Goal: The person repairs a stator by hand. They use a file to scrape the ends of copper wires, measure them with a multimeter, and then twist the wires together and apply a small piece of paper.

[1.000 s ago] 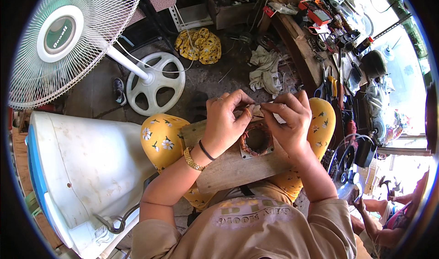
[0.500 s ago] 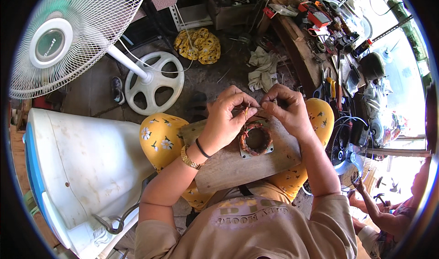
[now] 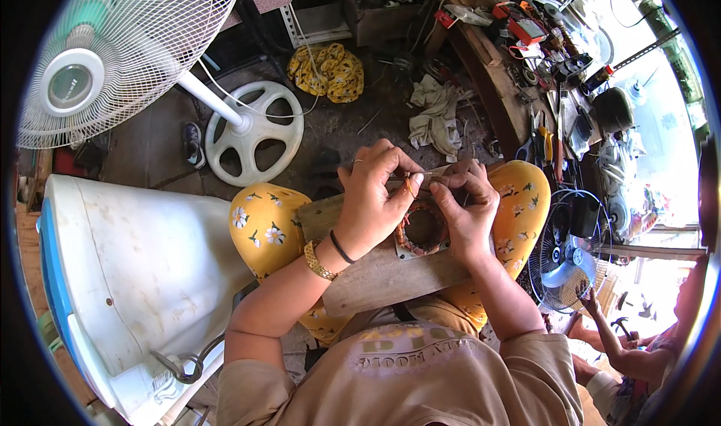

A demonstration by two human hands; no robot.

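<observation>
A motor stator (image 3: 422,250), a ring of copper-coloured windings with an open middle, rests on a wooden board (image 3: 375,285) across my lap. Above its far side my left hand (image 3: 378,193) is closed, thumb and forefinger pinching thin lead wires (image 3: 410,187), orange and yellowish, that rise from the windings. My right hand (image 3: 469,204) is closed too, just right of the left fingertips and over the stator's right far edge. Its thumb and forefinger pinch what looks like the end of a thin wire; the fingers partly hide it.
A white pedestal fan (image 3: 71,83) stands far left, its round base (image 3: 255,167) on the floor. Left of me is a large white tub-like appliance (image 3: 150,268). Tools, including scissors (image 3: 542,137), crowd a workbench (image 3: 488,88). At right another person's hand (image 3: 589,302) touches a smaller fan (image 3: 559,264).
My right hand has come slightly nearer me and turned, its fingers curling more. My left hand stays almost in place. The pedestal fan's head has swung a little left.
</observation>
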